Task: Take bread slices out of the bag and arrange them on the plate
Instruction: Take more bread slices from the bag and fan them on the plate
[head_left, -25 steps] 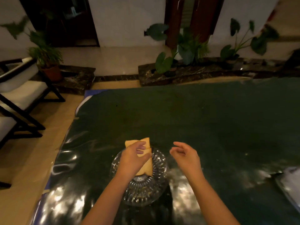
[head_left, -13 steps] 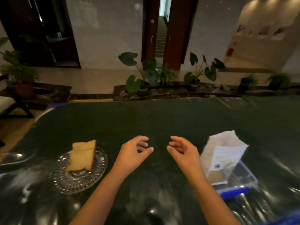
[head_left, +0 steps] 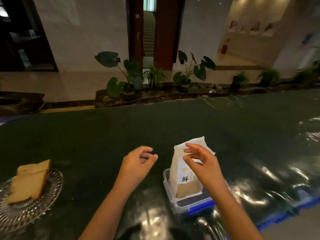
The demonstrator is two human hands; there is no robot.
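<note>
Nearest, at left: 2 bread slices (head_left: 28,181) stacked on the glass plate (head_left: 52,193). Soft, light, easily torn (judged by look), so best pinched broadly by the crust. Farther right: paper bread bag (head_left: 186,172) upright in a clear tub (head_left: 192,204) on the worktop (head_left: 103,135). Right hand (head_left: 201,163) at the bag's mouth, grip open, empty. Left hand (head_left: 138,164) loosely curled, holding nothing.

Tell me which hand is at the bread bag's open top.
The right hand, its fingers at the white bag standing in the clear container. The left hand hovers apart, empty.
</note>
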